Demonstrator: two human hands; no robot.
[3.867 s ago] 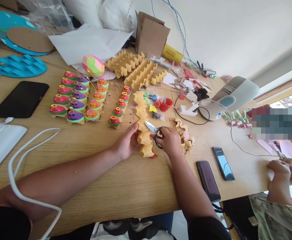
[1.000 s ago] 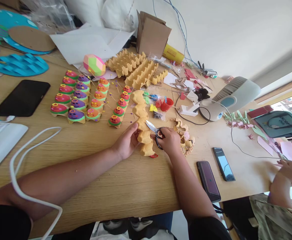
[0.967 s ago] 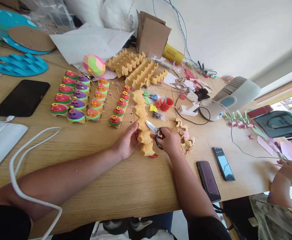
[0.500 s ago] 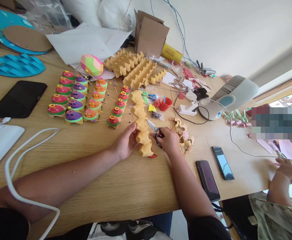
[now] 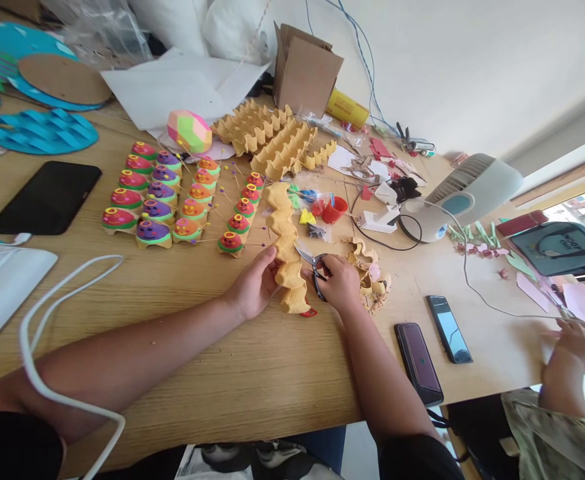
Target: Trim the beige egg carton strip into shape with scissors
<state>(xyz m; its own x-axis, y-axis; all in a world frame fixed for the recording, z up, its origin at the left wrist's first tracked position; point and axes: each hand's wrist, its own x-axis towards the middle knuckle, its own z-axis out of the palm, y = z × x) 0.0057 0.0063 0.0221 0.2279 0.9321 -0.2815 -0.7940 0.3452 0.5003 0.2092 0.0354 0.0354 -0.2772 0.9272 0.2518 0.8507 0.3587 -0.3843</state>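
Note:
My left hand (image 5: 257, 283) grips a strip of yellow egg carton (image 5: 288, 257) from its left side, thumb on top. Dark-handled scissors (image 5: 316, 267) are in my right hand (image 5: 339, 283), their blades against the strip's right edge. Something red (image 5: 309, 310) shows from under the strip's near end. Trimmed carton scraps (image 5: 372, 283) lie right of my right hand. Beyond my left hand stand rows of painted carton caterpillars: a red-and-green one (image 5: 239, 223), an orange one (image 5: 192, 210), a purple one (image 5: 155, 210) and a pink one (image 5: 121, 198).
Uncut egg cartons (image 5: 277, 143), a cardboard box (image 5: 305, 70) and a small red cup (image 5: 335, 210) sit farther back. A white fan (image 5: 465, 193) and two phones (image 5: 449, 330) are on the right, near another person's hands (image 5: 577, 343). A white cable (image 5: 25, 333) loops across my left forearm.
The whole view has shifted slightly, so things appear a little farther right. My hands, the scissors and the carton strip keep nearly the same positions relative to each other.

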